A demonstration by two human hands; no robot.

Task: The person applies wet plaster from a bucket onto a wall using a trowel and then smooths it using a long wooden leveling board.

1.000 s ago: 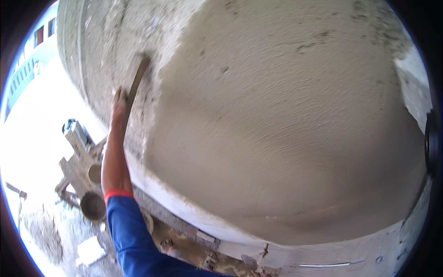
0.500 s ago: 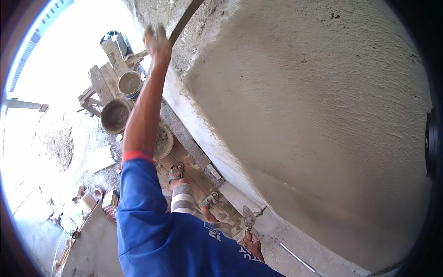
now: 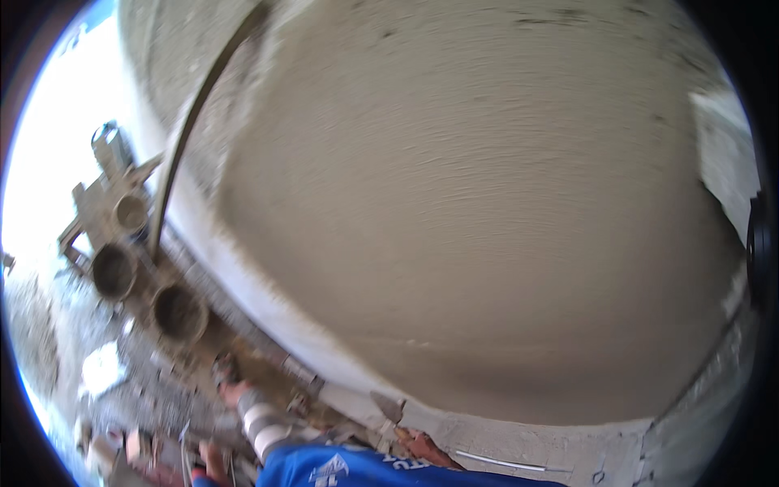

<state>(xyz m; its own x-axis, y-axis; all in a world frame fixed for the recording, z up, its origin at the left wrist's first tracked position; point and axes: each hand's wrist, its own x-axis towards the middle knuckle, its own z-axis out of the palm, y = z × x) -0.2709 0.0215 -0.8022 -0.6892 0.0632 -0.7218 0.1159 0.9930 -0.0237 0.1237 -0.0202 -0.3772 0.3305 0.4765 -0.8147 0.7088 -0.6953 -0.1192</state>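
Note:
Low in the picture, my right hand (image 3: 419,446) is closed around the handle of a pointed trowel (image 3: 389,407). The trowel's mortar-smeared blade points up beside the base of the wall. My left arm (image 3: 213,461) hangs low at the lower left, bent and blurred, so its fingers cannot be made out. A long narrow wooden straightedge (image 3: 188,122) leans against the wall at the left, with no hand on it. Wet grey plaster (image 3: 487,211) covers most of the wall and shows fine horizontal streaks.
Mortar tubs (image 3: 179,313) and a smaller bucket (image 3: 131,213) stand by a rough wooden trestle (image 3: 96,207) at the left. A white rod (image 3: 499,461) lies near the wall's foot. Bricks and clutter (image 3: 138,446) are at the lower left.
My left hand has come away from the straightedge and dropped to the lower left. The view has swung right, showing more wall. The trowel remains in my right hand.

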